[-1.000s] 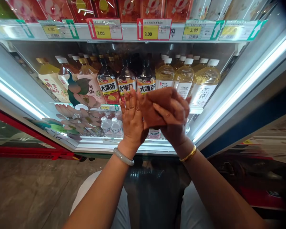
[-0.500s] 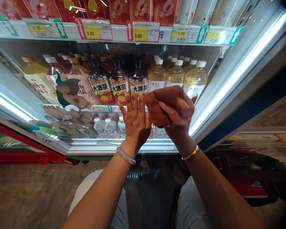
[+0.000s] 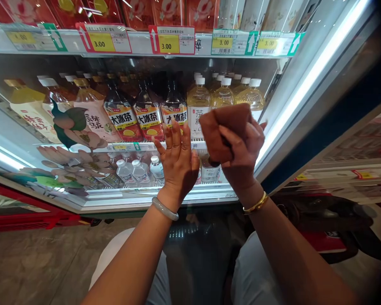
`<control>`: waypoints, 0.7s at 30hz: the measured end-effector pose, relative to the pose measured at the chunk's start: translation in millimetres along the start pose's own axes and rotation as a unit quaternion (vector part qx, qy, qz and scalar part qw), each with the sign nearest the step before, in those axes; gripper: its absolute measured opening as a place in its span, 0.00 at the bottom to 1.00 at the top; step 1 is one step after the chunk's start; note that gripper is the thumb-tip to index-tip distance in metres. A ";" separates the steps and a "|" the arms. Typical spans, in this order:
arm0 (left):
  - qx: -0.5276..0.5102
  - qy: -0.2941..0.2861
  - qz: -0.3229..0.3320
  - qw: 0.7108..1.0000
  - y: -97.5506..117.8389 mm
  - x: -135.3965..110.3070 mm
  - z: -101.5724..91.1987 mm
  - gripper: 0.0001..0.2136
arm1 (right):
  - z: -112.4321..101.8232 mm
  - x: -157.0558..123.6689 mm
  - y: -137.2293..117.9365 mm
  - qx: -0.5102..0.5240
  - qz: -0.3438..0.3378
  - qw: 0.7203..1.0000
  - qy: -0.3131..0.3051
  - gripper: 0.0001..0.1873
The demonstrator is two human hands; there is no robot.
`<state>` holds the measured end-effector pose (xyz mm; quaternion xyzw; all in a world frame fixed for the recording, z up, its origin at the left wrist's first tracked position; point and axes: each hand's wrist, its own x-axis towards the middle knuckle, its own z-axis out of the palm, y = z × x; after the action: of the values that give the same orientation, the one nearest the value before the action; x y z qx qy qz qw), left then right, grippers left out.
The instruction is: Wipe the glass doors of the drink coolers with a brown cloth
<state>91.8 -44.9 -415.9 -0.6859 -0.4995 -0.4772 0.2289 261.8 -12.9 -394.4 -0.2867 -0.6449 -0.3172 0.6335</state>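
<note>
Indoors, brown cloth (image 3: 213,137) before flowered glass (image 3: 70,123), lit shelves (image 3: 140,43), brown floor (image 3: 44,258).

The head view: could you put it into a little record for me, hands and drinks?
Left hand: open, fingers spread, holding nothing
Right hand: gripping a brown cloth
Three dark bottles: upright, beside white-capped bottles
Upper shelf: two red-edged tags, both 3.00
Left hand touching glass: cannot tell

1. Price tags (image 3: 172,40) line the front edge of the upper shelf (image 3: 140,42), below red drinks (image 3: 168,12).
2. Pale, white-capped bottles (image 3: 199,98) crowd the right end of the middle shelf (image 3: 144,147); dark-necked bottles (image 3: 147,118) fill its center.
3. Small clear bottles (image 3: 141,171) stand near the front edge of the bottom shelf (image 3: 133,186).
</note>
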 end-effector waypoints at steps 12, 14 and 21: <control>-0.010 0.003 -0.021 1.000 12.4 2.4 15.3 0.36 | -15.4 -9.8 5.7 -0.021 -0.004 0.996 -0.087 0.13; -0.014 0.002 -0.021 1.000 15.0 3.4 15.2 0.36 | -17.1 -3.8 11.0 -0.039 0.014 0.997 -0.070 0.13; -0.003 0.016 0.010 1.000 16.1 2.7 22.0 0.38 | -5.7 -30.2 -5.5 0.015 0.009 0.998 -0.067 0.14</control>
<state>115.8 -32.7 -420.6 -0.6836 -0.4876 -0.4875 0.2392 262.1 -19.9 -424.8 -0.3031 -0.6882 -0.2816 0.5960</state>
